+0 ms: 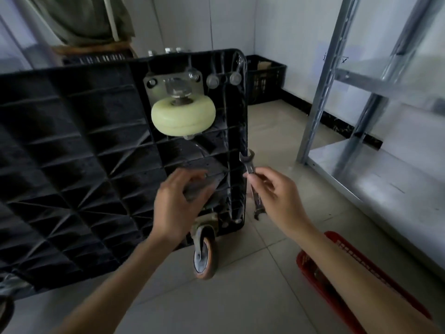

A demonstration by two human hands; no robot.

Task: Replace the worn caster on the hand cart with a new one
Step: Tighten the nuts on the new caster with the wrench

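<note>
The hand cart's black ribbed deck (72,150) stands on its edge with the underside facing me. A pale yellow-green caster (183,116) is bolted on a metal plate (154,80) near the upper right corner. A worn caster with an orange-brown tyre (204,254) sits at the lower right corner, touching the floor. My left hand (178,208) hovers in front of the deck above the worn caster, fingers spread and loosely curled, holding nothing. My right hand (277,196) pinches a double-ended open wrench (251,179), held upright beside the deck's right edge.
A red plastic basket (337,280) lies on the tiled floor at lower right, partly behind my right forearm. A grey metal shelf rack (361,116) stands at the right. A black crate (265,80) sits in the far corner. Another person's clothing (84,20) shows behind the deck.
</note>
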